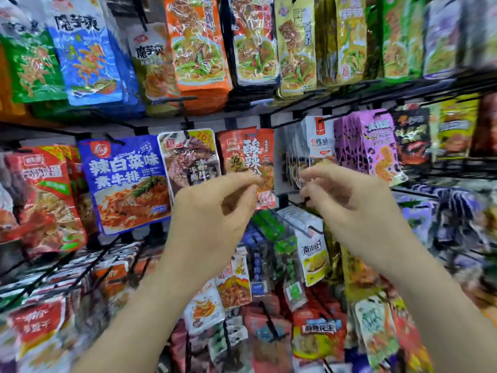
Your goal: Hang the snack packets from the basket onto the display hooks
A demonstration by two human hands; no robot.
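Note:
My left hand (215, 208) is raised in front of a red snack packet (242, 154) that hangs on a display hook (251, 131). Its fingers are loosely curled, thumb and forefinger tips close together, with nothing visible between them. My right hand (347, 200) is raised beside it. Its curled, blurred fingertips sit at the lower edge of a row of white packets (318, 138) on the neighbouring hook (298, 120). I see no packet in either hand. The basket is out of view.
Black wire hooks packed with snack packets fill the wall on every level. A blue packet (126, 181) and a brown one (188, 157) hang left of the red one, purple packets (376, 146) to the right. Long pegs (293, 227) stick out towards me below my hands.

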